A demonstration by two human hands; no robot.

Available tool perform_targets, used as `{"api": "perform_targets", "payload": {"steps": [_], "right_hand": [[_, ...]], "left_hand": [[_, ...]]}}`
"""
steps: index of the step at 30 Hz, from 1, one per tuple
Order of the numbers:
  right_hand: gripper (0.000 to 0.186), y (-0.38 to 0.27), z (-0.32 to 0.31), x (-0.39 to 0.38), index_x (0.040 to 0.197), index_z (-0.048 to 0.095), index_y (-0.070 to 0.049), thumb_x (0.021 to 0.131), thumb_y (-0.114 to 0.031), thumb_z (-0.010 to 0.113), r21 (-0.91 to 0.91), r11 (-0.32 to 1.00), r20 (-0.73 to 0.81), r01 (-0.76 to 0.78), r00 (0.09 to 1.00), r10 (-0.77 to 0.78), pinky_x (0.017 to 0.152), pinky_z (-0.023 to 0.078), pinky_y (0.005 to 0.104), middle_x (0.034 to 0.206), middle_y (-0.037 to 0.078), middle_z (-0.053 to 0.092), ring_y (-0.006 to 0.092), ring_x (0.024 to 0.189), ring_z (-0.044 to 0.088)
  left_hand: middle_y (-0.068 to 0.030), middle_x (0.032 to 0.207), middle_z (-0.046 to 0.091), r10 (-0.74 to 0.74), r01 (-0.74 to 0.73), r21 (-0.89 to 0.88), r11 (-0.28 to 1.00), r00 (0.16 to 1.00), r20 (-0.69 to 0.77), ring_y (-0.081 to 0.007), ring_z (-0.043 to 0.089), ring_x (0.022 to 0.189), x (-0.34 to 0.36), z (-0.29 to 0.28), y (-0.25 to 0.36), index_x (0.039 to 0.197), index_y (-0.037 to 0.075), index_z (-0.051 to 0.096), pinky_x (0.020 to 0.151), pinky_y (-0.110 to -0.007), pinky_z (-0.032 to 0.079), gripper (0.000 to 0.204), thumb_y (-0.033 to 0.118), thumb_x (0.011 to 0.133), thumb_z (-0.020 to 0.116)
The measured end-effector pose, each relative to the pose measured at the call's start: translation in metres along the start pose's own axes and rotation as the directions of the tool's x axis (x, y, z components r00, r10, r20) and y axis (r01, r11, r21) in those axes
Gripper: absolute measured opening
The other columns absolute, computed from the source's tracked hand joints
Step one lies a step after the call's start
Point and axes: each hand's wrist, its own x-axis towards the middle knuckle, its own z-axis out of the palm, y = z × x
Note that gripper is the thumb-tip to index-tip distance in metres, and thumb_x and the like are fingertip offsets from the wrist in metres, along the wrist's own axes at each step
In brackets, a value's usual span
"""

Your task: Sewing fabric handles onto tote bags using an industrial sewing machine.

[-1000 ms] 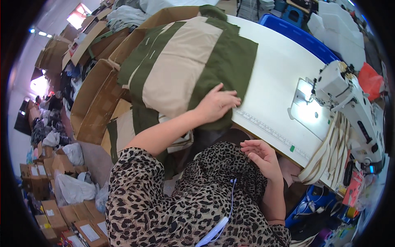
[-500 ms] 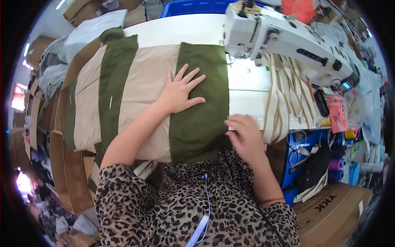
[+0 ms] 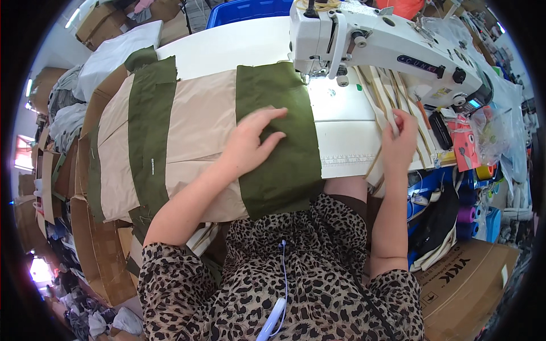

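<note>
A striped cloth panel (image 3: 200, 108) of beige and olive-green pieces spreads over the white sewing table. My left hand (image 3: 250, 143) rests on it where beige meets the right-hand green piece (image 3: 284, 153), fingers stretched out and slightly blurred, thumb apart. Right of the cloth, a bundle of cream webbing straps (image 3: 410, 116) with darker edges hangs over the table's front edge. My right hand (image 3: 400, 142) is at the left part of this bundle, thumb and fingers pinching one strap. The white sewing machine (image 3: 364, 40) has its needle area just beyond the cloth's far right corner.
A black case (image 3: 440, 129) and a red-pink card (image 3: 465, 149) lie right of the straps. Purple thread spools (image 3: 466, 214) and a cardboard box (image 3: 469, 284) are at lower right. Another open carton (image 3: 94, 244) stands at left; a blue bin (image 3: 244, 12) is behind the table.
My right hand has left the cloth's right edge and reached right to the straps. My left hand has slid slightly down, its fingers less spread. The view has shifted a little.
</note>
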Motion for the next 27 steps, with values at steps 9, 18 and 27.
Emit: {"api": "perform_targets", "payload": {"steps": [9,18,27], "right_hand": [[0.013,-0.131,-0.038,-0.086,0.094,0.069,-0.008,0.082,-0.006,0.068,0.507,0.821,0.642,0.262,0.521,-0.562,0.069,0.056,0.0359,0.091,0.006,0.062,0.0252,0.081,0.065],[0.016,-0.135,-0.006,-0.128,0.099,0.064,-0.008,0.083,-0.009,0.063,0.838,0.544,0.502,0.049,0.321,-0.803,0.066,0.054,0.0377,0.09,0.008,0.057,0.0247,0.077,0.065],[0.032,-0.092,-0.01,-0.1,0.118,0.067,-0.014,0.087,-0.013,0.06,0.481,0.778,0.598,0.404,0.497,-0.629,0.065,0.048,0.0325,0.093,0.002,0.065,0.0188,0.075,0.064]], "left_hand": [[-0.0161,0.109,0.061,-0.358,0.705,-0.612,0.359,0.709,0.608,-0.0228,0.069,0.087,0.062,0.047,0.056,0.132,-0.006,0.04,0.063,-0.035,0.062,0.061,0.018,0.09,0.077],[-0.008,0.109,0.058,-0.438,0.715,-0.403,0.572,0.681,0.587,-0.0158,0.06,0.083,0.074,0.02,0.034,0.123,-0.001,0.054,0.066,-0.03,0.056,0.035,0.027,0.104,0.051],[-0.001,0.103,0.066,-0.376,0.715,-0.597,0.363,0.699,0.608,-0.009,0.059,0.086,0.062,-0.045,-0.017,0.128,0.007,0.066,0.079,-0.026,0.05,0.032,0.024,0.106,0.051]]}}
